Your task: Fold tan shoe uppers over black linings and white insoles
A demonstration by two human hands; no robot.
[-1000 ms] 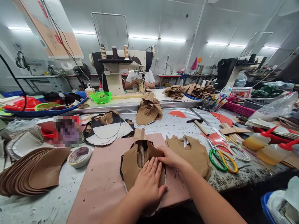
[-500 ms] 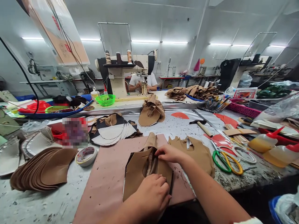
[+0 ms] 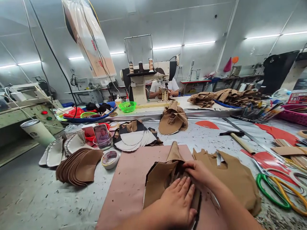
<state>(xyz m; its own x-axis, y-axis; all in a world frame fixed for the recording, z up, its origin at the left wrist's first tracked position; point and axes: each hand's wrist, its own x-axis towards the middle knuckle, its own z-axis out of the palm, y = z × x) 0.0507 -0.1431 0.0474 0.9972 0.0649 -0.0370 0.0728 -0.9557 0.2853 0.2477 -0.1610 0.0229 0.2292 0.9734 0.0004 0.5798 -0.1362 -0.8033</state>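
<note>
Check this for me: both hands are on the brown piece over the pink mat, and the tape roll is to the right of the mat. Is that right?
Not quite: the head view shows the tape roll to the left of the pink mat. The left hand and right hand are indeed on the brown piece over it.

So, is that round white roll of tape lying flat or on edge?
Flat: the white tape roll has its hole facing up.

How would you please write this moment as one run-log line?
left hand: flat on brown, black-edged, fabric-like piece | right hand: fingers at its opening | beneath: flat pink sheet
</note>
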